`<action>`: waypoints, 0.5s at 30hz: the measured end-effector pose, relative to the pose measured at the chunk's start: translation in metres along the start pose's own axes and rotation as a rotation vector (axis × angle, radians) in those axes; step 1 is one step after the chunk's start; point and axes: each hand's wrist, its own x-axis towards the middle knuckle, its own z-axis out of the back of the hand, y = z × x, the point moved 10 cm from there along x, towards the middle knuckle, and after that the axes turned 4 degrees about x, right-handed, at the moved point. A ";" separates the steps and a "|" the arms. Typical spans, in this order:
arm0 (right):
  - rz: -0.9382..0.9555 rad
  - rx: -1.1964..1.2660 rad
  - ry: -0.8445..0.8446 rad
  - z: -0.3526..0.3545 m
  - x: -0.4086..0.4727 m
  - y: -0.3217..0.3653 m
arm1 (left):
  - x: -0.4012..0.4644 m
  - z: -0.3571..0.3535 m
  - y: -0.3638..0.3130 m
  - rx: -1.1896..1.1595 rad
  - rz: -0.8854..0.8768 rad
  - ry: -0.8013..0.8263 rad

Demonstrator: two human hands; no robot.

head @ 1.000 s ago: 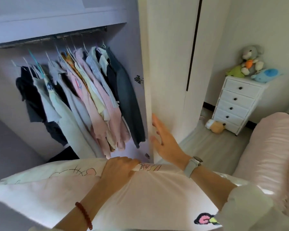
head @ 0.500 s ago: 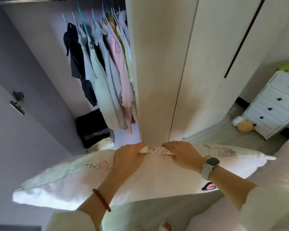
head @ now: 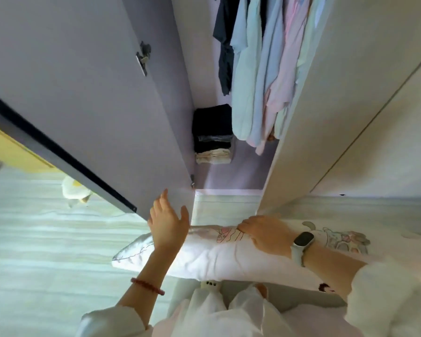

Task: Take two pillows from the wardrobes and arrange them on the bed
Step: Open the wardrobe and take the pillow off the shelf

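Note:
A white pillow (head: 214,259) with cartoon prints lies across my front at waist height. My right hand (head: 265,234), with a watch on the wrist, grips its top edge. My left hand (head: 167,221) is off the pillow, fingers spread, its fingertips at the lower edge of the wardrobe's left door (head: 90,98). The wardrobe (head: 229,183) stands partly open ahead of me; its right door (head: 338,93) is swung most of the way in. No second pillow is in view, and only a pale pink corner that may be the bed (head: 314,319) shows at the bottom.
Hanging clothes (head: 260,69) fill the gap between the doors. A stack of folded dark and cream fabric (head: 213,135) sits on the wardrobe floor. Pale wood flooring (head: 34,239) spreads to the left, with a yellowish object (head: 73,190) behind the left door.
My left hand has let go of the pillow and moved up to the left door. My view has tilted down and left. My right hand keeps its hold on the pillow.

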 end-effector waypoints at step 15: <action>0.079 0.163 -0.050 -0.017 0.022 0.018 | 0.022 0.070 0.052 -0.553 0.174 -0.430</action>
